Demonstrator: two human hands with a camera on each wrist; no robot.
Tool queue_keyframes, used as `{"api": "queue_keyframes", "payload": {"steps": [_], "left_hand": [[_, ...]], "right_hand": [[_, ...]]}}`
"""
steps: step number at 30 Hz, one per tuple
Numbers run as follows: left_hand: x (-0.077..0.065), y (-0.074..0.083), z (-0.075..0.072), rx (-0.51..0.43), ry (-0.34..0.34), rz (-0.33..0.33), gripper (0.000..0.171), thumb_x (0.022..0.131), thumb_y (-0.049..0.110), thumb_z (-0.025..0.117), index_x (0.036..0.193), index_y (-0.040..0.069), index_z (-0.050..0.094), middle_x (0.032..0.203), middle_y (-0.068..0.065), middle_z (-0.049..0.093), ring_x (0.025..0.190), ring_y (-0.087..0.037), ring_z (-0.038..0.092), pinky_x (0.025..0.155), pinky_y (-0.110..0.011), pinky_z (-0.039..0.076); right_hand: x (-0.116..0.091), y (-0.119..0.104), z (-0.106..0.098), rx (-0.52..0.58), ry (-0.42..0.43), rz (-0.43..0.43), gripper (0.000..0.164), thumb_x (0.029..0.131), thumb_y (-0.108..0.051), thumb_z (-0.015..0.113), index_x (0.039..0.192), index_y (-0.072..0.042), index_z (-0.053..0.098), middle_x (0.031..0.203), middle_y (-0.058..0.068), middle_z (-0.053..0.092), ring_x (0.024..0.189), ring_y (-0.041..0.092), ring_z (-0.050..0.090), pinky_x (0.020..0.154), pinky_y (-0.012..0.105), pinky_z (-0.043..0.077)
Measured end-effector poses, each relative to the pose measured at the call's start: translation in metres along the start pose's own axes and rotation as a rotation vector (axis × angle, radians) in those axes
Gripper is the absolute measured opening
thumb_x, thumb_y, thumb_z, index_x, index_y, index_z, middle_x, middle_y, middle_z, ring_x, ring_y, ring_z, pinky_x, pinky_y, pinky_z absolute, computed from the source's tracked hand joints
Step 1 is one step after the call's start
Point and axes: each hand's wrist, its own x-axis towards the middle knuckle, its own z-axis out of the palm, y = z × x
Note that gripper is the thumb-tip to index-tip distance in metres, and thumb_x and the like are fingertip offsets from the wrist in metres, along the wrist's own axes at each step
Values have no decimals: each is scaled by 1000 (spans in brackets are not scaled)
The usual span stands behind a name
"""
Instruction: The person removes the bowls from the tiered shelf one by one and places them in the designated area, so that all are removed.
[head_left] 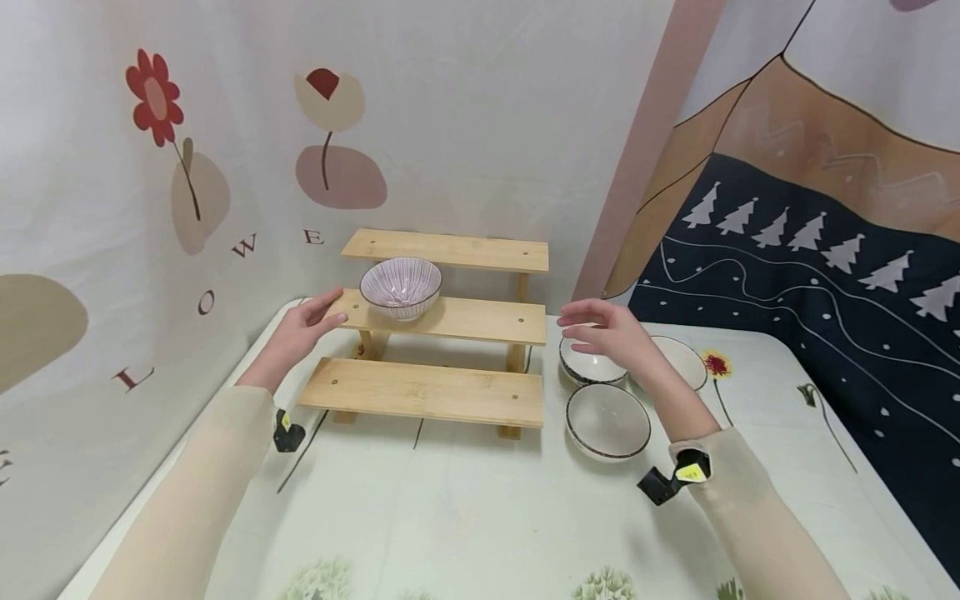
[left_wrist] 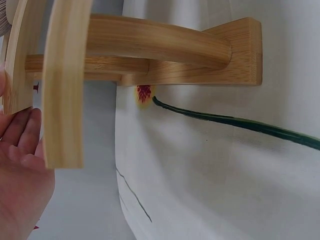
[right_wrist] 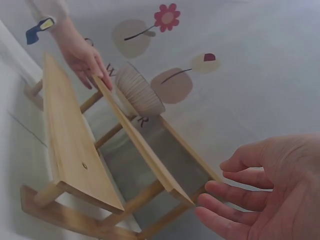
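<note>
A three-step wooden shelf rack (head_left: 420, 390) stands on the cloth-covered table. On its middle plank, toward the left end, sits a purple-striped bowl (head_left: 401, 287). My left hand (head_left: 303, 329) grips the left end of that plank. In the left wrist view, this hand's fingers (left_wrist: 22, 130) lie under the plank's edge, and only a bit of the thumb shows at the frame's border. My right hand (head_left: 611, 333) holds nothing, its fingers loosely bent. It hovers over a white bowl (head_left: 588, 367) beside the rack's right end, partly covering it from above.
Two more white bowls with dark rims stand right of the rack: one in front (head_left: 607, 421), one farther right (head_left: 684, 360), partly behind the right forearm. A printed cloth wall (head_left: 480, 108) rises close behind the rack and along the left side.
</note>
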Motion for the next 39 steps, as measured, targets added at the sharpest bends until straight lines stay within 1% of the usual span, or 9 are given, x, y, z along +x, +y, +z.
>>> {"api": "queue_keyframes", "payload": {"steps": [6,14,21,30,33,39], "left_hand": [[0,0,0,-1,0,2,71,103,41,53,159,12,21,164,-15,23,151,-37,27,123,-53,27],[1,0,0,-13,-2,1,70,103,39,53,159,14,21,164,-16,23,151,-38,27,123,-53,27],[2,-3,0,-7,8,-7,72,102,43,53,159,12,22,164,-16,24,150,-37,28,123,-53,28],[2,-2,1,-12,3,4,71,103,40,53,159,12,22,164,-17,24,150,-38,28,122,-53,28],[2,-2,1,-12,2,2,71,102,41,53,159,12,21,164,-16,24,150,-37,28,123,-53,28],[1,-1,0,-9,-1,1,71,103,41,52,159,12,20,165,-16,23,151,-37,27,123,-53,27]], "right_hand": [[7,-4,6,9,-13,-4,40,100,-9,57,138,2,52,136,27,59,124,40,61,100,43,56],[11,-11,14,28,-19,-2,39,100,-10,58,137,1,53,135,25,61,124,39,61,100,43,57],[15,-14,20,26,-23,-15,40,99,-9,60,137,0,54,133,24,62,123,36,62,100,43,57],[20,-19,29,2,-7,-24,40,97,-12,62,135,-3,57,132,20,65,120,32,64,99,44,58],[22,-20,32,9,-14,-39,40,97,-11,62,136,-3,57,132,20,65,118,31,65,98,42,59],[26,-21,39,69,-27,-71,41,97,-7,60,136,2,55,135,24,61,120,37,63,96,40,60]]}}
